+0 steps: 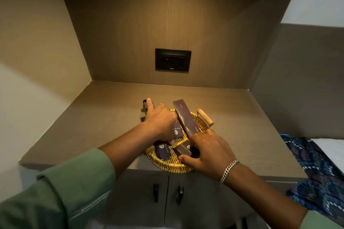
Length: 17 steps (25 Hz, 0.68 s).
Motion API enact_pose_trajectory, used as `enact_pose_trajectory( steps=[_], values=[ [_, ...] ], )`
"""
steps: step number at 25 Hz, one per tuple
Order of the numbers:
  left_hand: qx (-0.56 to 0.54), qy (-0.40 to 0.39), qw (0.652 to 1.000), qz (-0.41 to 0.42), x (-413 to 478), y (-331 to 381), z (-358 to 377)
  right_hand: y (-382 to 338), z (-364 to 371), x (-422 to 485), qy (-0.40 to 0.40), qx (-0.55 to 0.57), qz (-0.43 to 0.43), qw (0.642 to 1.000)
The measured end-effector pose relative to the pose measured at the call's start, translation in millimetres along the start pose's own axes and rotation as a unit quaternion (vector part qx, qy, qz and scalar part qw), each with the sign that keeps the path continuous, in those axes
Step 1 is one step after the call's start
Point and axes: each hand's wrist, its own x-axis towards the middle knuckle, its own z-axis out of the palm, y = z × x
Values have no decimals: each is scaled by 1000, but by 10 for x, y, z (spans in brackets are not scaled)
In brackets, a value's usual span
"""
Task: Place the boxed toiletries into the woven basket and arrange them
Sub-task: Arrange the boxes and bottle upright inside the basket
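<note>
A yellow woven basket (pixel 167 164) with a wooden handle (pixel 205 116) sits at the counter's front edge. Inside it lie several dark purple toiletry boxes (pixel 163 149). A long purple box (pixel 185 117) leans tilted over the basket's far rim, and my right hand (pixel 208 151) grips its lower end while resting over another small box. My left hand (pixel 160 121) reaches over the basket's far left rim, fingers closed around a dark long box (pixel 145 107) that is mostly hidden under the hand.
The grey wood counter (pixel 242 126) sits in a lit niche with a black socket plate (pixel 172 60) on the back wall. Cabinet doors with black pulls (pixel 179 194) are below. Blue patterned fabric (pixel 316 169) lies at the right.
</note>
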Motion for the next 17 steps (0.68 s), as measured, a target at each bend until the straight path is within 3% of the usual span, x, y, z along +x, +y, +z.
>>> enact_pose_trajectory(
  steps=[6,13,15,17],
  values=[
    [39,-61,997,25,122,24,-42,-45,48,67,-24,-51,13,998],
    [13,-114,993,42,153,12,-98,-22,34,93,-45,-30,4,999],
    [1,-73,995,69,94,-19,-118,13,-25,118,-43,-14,-5,999],
    [-31,44,995,81,-35,-77,-69,71,-127,205,-27,6,-18,999]
  ],
)
